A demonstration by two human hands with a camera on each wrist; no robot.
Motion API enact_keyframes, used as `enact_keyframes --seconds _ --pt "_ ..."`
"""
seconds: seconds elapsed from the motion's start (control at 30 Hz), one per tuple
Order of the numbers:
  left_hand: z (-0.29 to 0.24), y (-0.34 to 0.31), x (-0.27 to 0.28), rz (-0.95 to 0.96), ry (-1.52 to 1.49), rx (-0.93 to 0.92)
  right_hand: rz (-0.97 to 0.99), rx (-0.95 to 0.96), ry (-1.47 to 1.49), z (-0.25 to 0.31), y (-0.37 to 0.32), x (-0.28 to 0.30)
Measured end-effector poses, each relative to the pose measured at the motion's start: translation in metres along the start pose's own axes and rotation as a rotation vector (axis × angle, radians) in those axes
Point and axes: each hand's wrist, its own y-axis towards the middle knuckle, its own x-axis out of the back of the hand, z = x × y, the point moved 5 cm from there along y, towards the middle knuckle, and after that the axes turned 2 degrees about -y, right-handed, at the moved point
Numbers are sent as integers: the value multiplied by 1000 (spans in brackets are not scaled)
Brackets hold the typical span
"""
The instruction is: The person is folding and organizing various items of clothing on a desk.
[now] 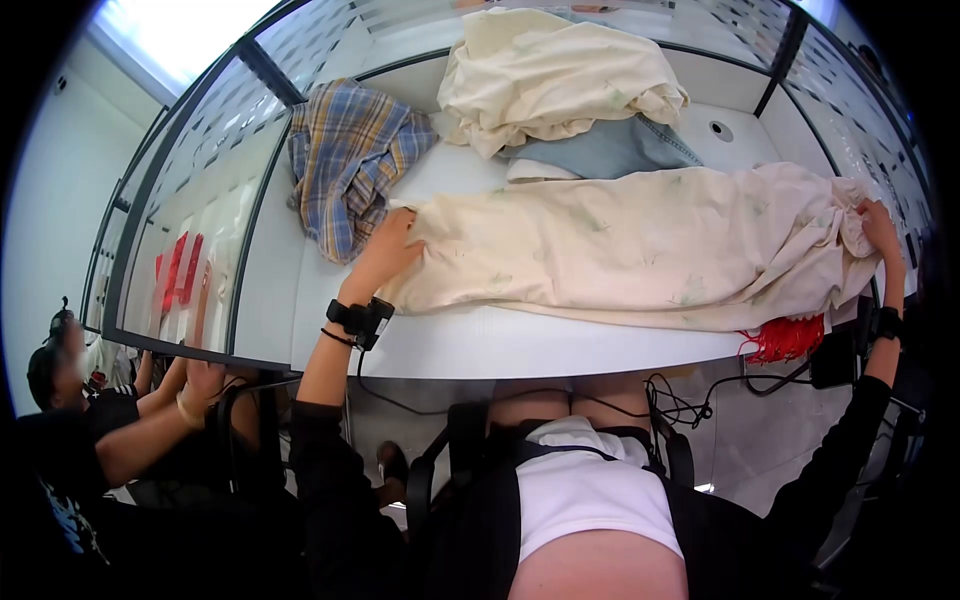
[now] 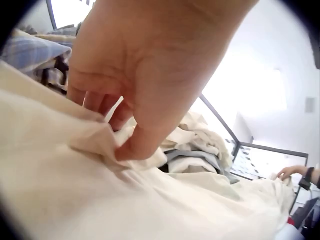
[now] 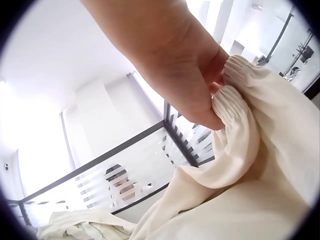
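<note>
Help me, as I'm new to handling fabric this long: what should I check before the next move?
1. Left hand has a hold on the cream cloth: ok, thumb and fingers pinch it.
2. Right hand has the opposite end: ok, it pinches the gathered edge.
3. Cloth smooth from end to end: not ok, it is creased and bunches towards the right hand.
4. Red strings well away from the cloth: not ok, they lie right at its front edge.
5. Plaid shirt free of the cloth: cannot tell, the left hand hides the spot between.
6. Nothing caught underneath: cannot tell, the underside is hidden.
</note>
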Motion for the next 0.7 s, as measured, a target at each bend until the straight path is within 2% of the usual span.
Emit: enact_keyframes --seconds 0.03,0.2,0.3,0.4,0.43,0.5,0.57,0.6,0.63,0.7 --pt "19 3 -1 -26 12 -2 -8 -3 1 1 0 0" --pt "32 0 5 -165 -50 31 -47 -14 16 -2 -4 -2" --pt "27 -6 -1 -259 166 -54 -74 -42 11 -6 -6 -4" --pt "49 11 -5 -25 -11 117 -42 31 78 -20 4 -12" --pt "53 13 -4 -98 -106 87 -46 41 60 -22 8 -14" --pt "49 13 1 -104 -256 242 -55 57 27 -18 9 -14" --pt "48 12 8 -142 -460 356 -212 57 29 -11 8 -2" --pt "52 9 16 -200 -576 316 -289 58 29 1 4 8" --pt "57 6 28 -261 -690 272 -241 -46 -32 4 4 24" --pt "68 -2 67 -442 -547 234 -399 82 51 -6 1 61"
